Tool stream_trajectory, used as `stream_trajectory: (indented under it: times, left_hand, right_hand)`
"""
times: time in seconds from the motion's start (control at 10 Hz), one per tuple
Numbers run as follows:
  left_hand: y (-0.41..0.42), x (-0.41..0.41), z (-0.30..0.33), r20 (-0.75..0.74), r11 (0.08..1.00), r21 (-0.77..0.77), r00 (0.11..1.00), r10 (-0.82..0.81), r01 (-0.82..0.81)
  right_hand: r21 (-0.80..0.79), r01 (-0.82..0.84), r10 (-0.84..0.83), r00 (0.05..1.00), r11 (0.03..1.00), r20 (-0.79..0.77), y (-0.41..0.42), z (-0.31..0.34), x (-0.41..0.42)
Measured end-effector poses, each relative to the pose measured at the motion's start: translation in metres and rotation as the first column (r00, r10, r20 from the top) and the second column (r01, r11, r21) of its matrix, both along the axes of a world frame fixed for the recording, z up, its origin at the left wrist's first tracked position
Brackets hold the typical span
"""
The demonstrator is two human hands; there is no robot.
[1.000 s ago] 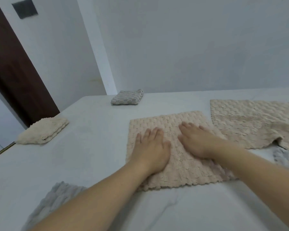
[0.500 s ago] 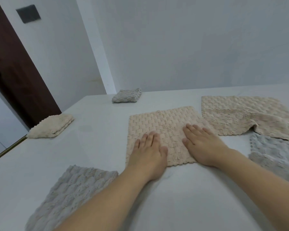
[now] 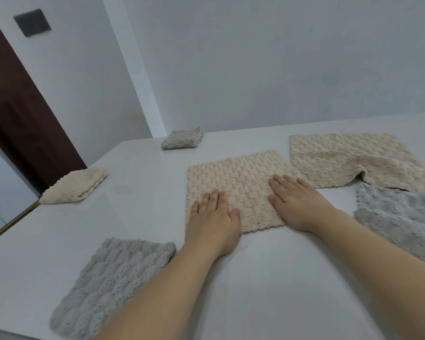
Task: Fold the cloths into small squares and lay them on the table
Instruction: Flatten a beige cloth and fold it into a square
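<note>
A beige textured cloth (image 3: pixel 238 177) lies flat in the middle of the white table (image 3: pixel 268 278). My left hand (image 3: pixel 212 220) rests flat on its near left corner with straight fingers. My right hand (image 3: pixel 297 201) presses flat on its near right part, fingers straight. A second beige cloth (image 3: pixel 349 160) lies spread out, partly rumpled, at the right. A grey cloth (image 3: pixel 400 219) lies by the right edge and another grey cloth (image 3: pixel 113 285) at the near left.
A folded grey square (image 3: pixel 183 139) sits at the table's far edge by the wall corner. A folded beige square (image 3: pixel 75 186) sits at the left edge, near the dark door (image 3: pixel 22 114). A white wall stands behind the table.
Both hands have slid toward me across the beige cloth, down to its near edge. The view has tipped, so the two grey cloths show more.
</note>
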State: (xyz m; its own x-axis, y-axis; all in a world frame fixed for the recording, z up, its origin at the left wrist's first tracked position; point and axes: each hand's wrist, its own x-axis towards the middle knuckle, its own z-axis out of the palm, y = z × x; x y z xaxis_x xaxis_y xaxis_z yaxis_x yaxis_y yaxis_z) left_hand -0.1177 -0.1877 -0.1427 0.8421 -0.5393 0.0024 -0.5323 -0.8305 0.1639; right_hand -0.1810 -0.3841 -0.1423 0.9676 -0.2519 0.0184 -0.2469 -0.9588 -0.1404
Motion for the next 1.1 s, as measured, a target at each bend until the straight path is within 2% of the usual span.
stream_trajectory:
  times: [0.4,1.1]
  left_hand:
    - [-0.0022,0.0036,-0.0021,0.014,1.0,-0.018,1.0,0.005,-0.005]
    - [-0.0009,0.0029,-0.001,0.01,1.0,-0.005,1.0,0.006,-0.006]
  right_hand:
    - [0.0,-0.006,0.006,0.999,1.0,0.033,-0.0037,-0.0049,0.0045]
    - [0.018,-0.02,0.02,1.0,1.0,-0.009,-0.0027,-0.0007,0.0038]
